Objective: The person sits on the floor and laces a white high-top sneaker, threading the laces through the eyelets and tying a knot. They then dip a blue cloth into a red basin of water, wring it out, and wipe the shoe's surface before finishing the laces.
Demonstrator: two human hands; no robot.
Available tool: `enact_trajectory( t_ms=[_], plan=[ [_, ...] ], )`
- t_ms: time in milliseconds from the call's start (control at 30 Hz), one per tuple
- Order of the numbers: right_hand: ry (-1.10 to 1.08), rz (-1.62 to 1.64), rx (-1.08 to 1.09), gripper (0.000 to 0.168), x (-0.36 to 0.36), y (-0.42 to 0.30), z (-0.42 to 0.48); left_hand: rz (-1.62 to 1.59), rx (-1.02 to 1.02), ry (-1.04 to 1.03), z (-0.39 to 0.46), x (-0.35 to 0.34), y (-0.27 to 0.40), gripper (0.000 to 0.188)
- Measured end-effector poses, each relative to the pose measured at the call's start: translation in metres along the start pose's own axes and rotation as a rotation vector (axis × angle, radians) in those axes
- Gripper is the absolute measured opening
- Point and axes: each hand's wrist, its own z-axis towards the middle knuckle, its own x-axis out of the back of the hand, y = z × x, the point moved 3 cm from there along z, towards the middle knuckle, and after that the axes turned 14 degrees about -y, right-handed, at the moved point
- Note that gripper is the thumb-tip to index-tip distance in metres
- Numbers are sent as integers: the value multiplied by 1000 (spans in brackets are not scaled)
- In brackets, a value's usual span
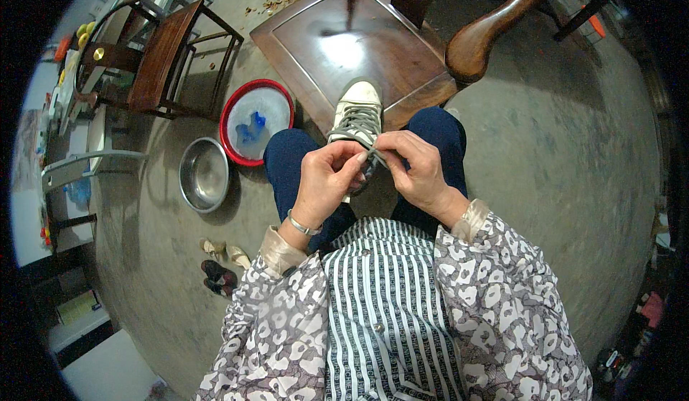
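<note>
A white sneaker [360, 99] rests with its toe on the seat of a dark wooden chair [301, 51]. Grey shoelaces [361, 121] criss-cross over its tongue. At the shoe's ankle end, my left hand [331, 177] pinches a lace between thumb and forefinger. Close beside it, my right hand [417, 172] grips lace as well, and the fingertips of both hands nearly meet. The hands partly hide the heel end of the shoe. My knees in dark blue trousers [438, 137] stand on either side of the shoe.
Left of my knees are a red-rimmed basin [230, 150] holding cloudy water and something blue, and a metal bowl [184, 169]. Several shoes [219, 277] lie on the floor. A wooden chair [148, 72] lies further left. A curved wooden armrest [473, 43] rises at upper right.
</note>
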Motion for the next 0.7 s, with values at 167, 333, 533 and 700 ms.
enact_trajectory(
  t_ms=[167, 333, 533, 700],
  plan=[
    [29, 312, -332, 9, -6, 9, -7, -66, -43, 46, 1, 6, -11, 14],
    [-15, 144, -199, 15, 0, -5, 6, -61, -53, 93, -2, 3, -11, 15],
    [21, 241, -319, 12, 3, 4, 6, -29, -108, 104, -3, 5, -9, 15],
    [236, 919, -678, 15, 11, 33, 1, -115, -110, 134, -5, 9, -18, 13]
  ],
)
